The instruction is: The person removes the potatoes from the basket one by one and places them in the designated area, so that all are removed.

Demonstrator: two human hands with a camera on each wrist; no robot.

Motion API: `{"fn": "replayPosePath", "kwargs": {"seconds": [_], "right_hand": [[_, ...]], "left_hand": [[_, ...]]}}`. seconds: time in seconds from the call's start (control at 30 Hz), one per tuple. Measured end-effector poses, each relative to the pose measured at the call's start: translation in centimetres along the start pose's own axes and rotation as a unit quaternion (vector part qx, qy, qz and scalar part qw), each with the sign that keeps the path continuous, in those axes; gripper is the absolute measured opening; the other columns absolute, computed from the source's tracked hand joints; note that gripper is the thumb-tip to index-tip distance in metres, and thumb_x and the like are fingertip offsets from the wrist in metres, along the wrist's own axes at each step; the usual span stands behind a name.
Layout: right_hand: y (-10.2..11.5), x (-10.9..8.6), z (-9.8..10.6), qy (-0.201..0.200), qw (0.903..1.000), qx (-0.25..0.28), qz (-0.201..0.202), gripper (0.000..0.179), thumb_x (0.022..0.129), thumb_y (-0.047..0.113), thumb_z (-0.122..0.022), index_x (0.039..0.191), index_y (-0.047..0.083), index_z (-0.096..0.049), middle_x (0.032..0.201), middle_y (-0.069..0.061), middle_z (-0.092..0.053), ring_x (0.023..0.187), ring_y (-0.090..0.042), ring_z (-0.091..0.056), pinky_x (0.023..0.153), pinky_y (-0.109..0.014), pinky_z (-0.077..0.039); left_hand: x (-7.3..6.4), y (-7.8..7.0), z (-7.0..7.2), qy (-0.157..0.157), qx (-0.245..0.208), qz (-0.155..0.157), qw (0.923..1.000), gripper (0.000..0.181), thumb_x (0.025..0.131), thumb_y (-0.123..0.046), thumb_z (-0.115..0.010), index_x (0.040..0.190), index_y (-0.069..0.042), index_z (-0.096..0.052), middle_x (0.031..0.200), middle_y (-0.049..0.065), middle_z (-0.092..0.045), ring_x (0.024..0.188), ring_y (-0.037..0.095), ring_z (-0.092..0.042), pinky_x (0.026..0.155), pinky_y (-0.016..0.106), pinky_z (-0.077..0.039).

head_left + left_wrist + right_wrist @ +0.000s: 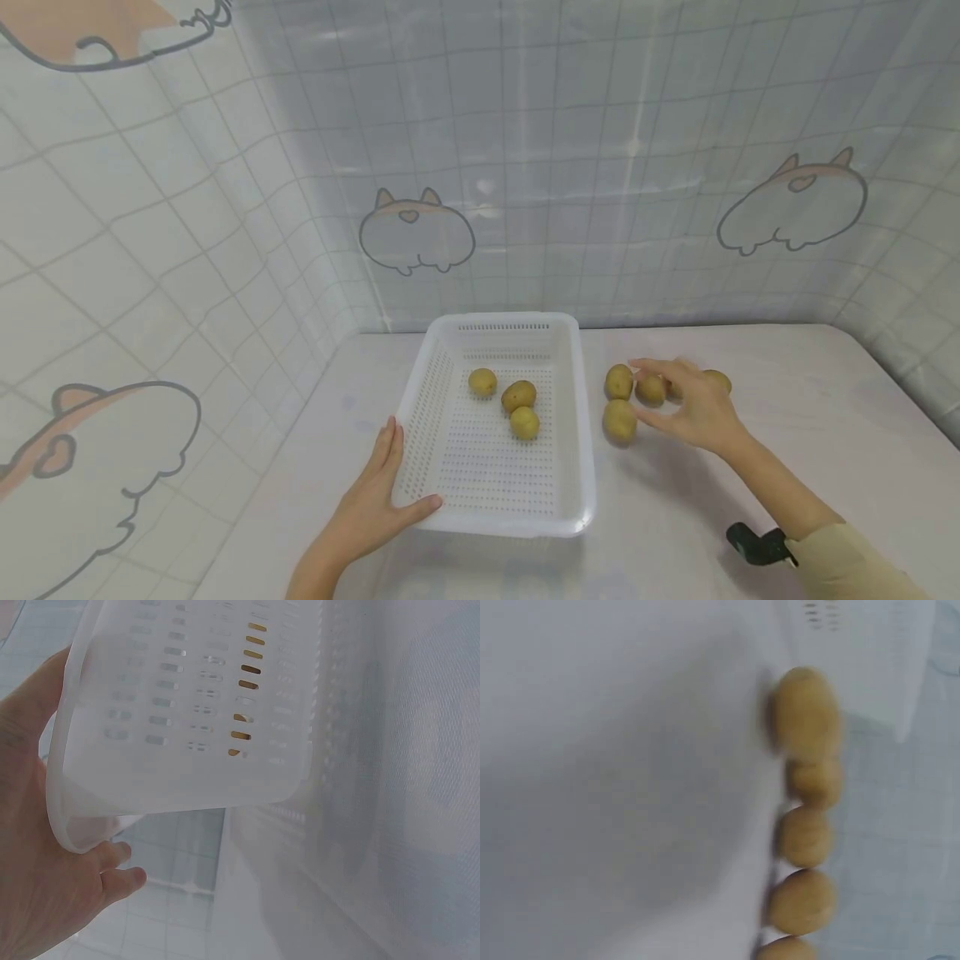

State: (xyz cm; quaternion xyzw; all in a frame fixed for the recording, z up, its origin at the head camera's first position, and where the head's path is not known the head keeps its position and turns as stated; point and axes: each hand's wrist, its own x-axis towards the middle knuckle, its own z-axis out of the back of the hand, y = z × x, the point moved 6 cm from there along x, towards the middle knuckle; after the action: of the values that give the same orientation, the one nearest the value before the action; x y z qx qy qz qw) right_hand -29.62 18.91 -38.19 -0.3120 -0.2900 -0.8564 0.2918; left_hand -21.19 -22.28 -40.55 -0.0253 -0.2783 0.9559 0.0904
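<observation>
A white plastic basket with slotted walls holds three potatoes, one apart from the other two. My left hand holds its near left corner, fingers along the outer side and thumb over the front rim. In the left wrist view that hand wraps the basket's rim. To the right of the basket my right hand hovers at a group of potatoes, thumb and fingers spread. Its fingertips are close to the two nearest the basket, an upper potato and a lower potato.
More potatoes lie behind the right hand, partly hidden by it. The right wrist view shows several blurred potatoes in a row. A black curved object is by the right sleeve. A tile-patterned curtain surrounds the white table.
</observation>
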Motion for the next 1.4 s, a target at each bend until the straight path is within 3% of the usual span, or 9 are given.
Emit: {"fn": "replayPosePath", "kwargs": {"seconds": [0.17,0.27,0.4,0.6,0.8,1.17,1.4], "right_hand": [[1.6,1.9,1.0,-0.025,0.9988,0.010,0.040,0.058,0.068,0.042,-0.084,0.117,0.018,-0.068,0.085,0.012,-0.064,0.072,-0.004,-0.046,0.040,-0.014,-0.030],[2.6,2.8,1.4,-0.031,0.9976,0.025,0.056,0.058,0.075,0.055,-0.076,0.118,0.017,-0.068,0.091,0.009,-0.068,0.075,-0.005,-0.049,0.044,-0.014,-0.033],[3.7,3.9,1.6,-0.033,0.9946,0.051,0.084,0.060,0.079,0.058,-0.070,0.117,0.012,-0.068,0.101,0.005,-0.071,0.079,-0.006,-0.052,0.053,-0.013,-0.039],[5.6,5.4,1.3,-0.030,0.9873,0.088,0.128,0.057,0.080,0.053,-0.072,0.116,0.009,-0.068,0.097,0.005,-0.072,0.079,-0.006,-0.052,0.066,-0.014,-0.042],[7.4,6.7,0.4,-0.009,0.9836,0.114,0.140,0.053,0.070,0.036,-0.086,0.114,0.012,-0.070,0.100,0.007,-0.071,0.079,-0.005,-0.051,0.067,-0.013,-0.042],[11.3,9.2,-1.0,0.009,0.9676,0.157,0.197,0.047,0.065,0.024,-0.089,0.107,0.010,-0.072,0.103,0.004,-0.071,0.084,-0.009,-0.053,0.070,-0.019,-0.043],[13.4,10.8,-2.0,0.002,0.9593,0.169,0.226,0.042,0.077,0.040,-0.080,0.105,0.009,-0.073,0.101,0.003,-0.072,0.083,-0.010,-0.055,0.068,-0.019,-0.043]], "left_hand": [[0.0,0.0,0.0,-0.002,-0.002,-0.002,1.0000,0.113,0.080,-0.054,-0.071,0.151,0.005,-0.006,0.159,0.020,0.004,0.144,0.040,-0.002,0.108,0.061,-0.020],[-0.1,0.1,0.0,-0.004,0.001,-0.004,1.0000,0.113,0.080,-0.054,-0.071,0.151,0.006,-0.007,0.159,0.020,0.004,0.144,0.041,-0.003,0.108,0.061,-0.019],[-0.1,0.3,-0.1,-0.006,0.003,-0.004,1.0000,0.113,0.080,-0.054,-0.072,0.151,0.006,-0.007,0.159,0.020,0.004,0.144,0.041,-0.003,0.108,0.060,-0.019],[-0.1,0.4,-0.1,-0.008,0.002,-0.004,1.0000,0.113,0.080,-0.053,-0.072,0.151,0.006,-0.007,0.159,0.020,0.004,0.144,0.041,-0.003,0.108,0.061,-0.019],[-0.2,0.5,-0.2,-0.007,-0.001,-0.006,1.0000,0.113,0.080,-0.054,-0.071,0.151,0.005,-0.006,0.159,0.019,0.005,0.144,0.040,-0.003,0.108,0.061,-0.019],[-0.2,0.4,-0.2,-0.004,-0.002,-0.005,1.0000,0.114,0.080,-0.054,-0.071,0.151,0.006,-0.006,0.159,0.018,0.006,0.144,0.040,-0.003,0.108,0.061,-0.020],[-0.2,0.5,-0.3,-0.004,-0.001,-0.005,1.0000,0.113,0.080,-0.054,-0.071,0.151,0.006,-0.006,0.159,0.018,0.006,0.144,0.040,-0.003,0.109,0.060,-0.019]]}}
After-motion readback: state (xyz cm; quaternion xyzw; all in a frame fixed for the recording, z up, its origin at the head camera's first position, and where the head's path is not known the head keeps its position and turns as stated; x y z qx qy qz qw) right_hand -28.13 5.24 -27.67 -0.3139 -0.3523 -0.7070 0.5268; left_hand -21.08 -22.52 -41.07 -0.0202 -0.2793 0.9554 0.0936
